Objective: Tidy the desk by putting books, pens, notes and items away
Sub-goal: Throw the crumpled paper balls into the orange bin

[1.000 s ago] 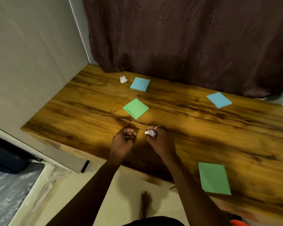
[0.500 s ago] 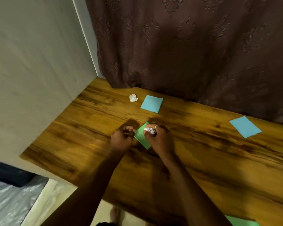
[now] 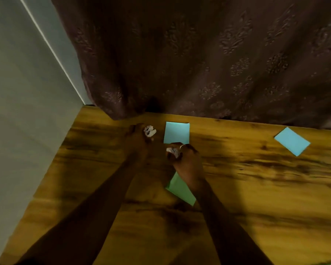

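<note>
STEP: collecting scraps | right hand (image 3: 183,157) clenched on paper wad (image 3: 173,150) | left hand (image 3: 137,139) at crumpled ball (image 3: 150,130), closure unclear | NEXT: pinch ball.

A single wide-angle view comes from the person's head, looking forward and steeply down over both forearms onto the wooden worktop (image 3: 256,197). It faces the back corner, where a pale wall (image 3: 23,111) on the left meets a dark patterned curtain (image 3: 199,54) that fills the upper frame. The camera sits close, and edges bend with the lens.
</note>
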